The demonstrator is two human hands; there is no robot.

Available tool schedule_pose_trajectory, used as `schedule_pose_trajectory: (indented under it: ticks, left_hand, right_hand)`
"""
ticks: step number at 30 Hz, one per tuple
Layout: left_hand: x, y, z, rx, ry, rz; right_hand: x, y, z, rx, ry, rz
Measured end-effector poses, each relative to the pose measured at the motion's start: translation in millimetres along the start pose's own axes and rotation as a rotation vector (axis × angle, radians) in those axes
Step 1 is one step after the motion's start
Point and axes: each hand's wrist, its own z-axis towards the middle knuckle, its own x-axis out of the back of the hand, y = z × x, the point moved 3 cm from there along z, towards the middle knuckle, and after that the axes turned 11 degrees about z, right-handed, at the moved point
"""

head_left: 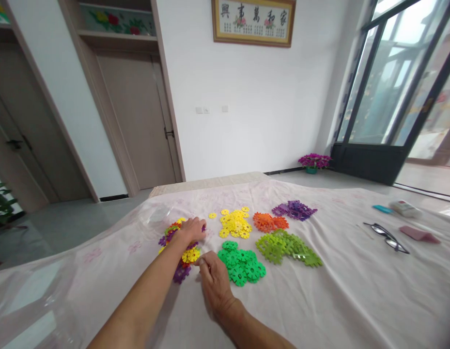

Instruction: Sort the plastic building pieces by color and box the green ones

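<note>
My left hand reaches over a mixed heap of plastic snowflake discs in purple, yellow, orange and green. Its fingers are closed, with a bit of a purple snowflake disc showing at the fingertips. Close by, my right hand is curled with thumb and forefinger together, beside the yellow discs of the same heap. What those fingers hold, if anything, is too small to make out. Right of my hands lie single-colour piles: yellow discs, green discs, orange discs, purple discs and light green discs.
A pale flowered cloth covers the table. Clear plastic packaging lies at the left, with another clear piece behind the heap. Glasses, a pink case, a blue item and a whitish pack rest at the right.
</note>
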Motion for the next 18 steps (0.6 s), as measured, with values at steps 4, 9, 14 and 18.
schedule_pose_trajectory:
  ticks: [4, 9, 14, 18]
  left_hand:
    - [0.8, -13.6, -7.8, 0.009, -0.046, -0.03]
    - [-1.5, -37.9, 1.1, 0.134, -0.002, -0.07]
    - [-16.7, -51.4, 10.5, 0.238, -0.063, -0.097]
    - [-23.5, -53.3, 6.3, 0.206, -0.091, -0.124]
  right_hand:
    - [-0.1, -2.3, 0.5, 0.01, -0.006, -0.014]
    - [-0.3, -4.2, 0.4, 0.013, 0.003, -0.015]
    - [-0.1, -6.2, 0.6, 0.021, -0.011, -0.016]
    - [-0.4, -7.6, 0.6, 0.031, -0.027, -0.028]
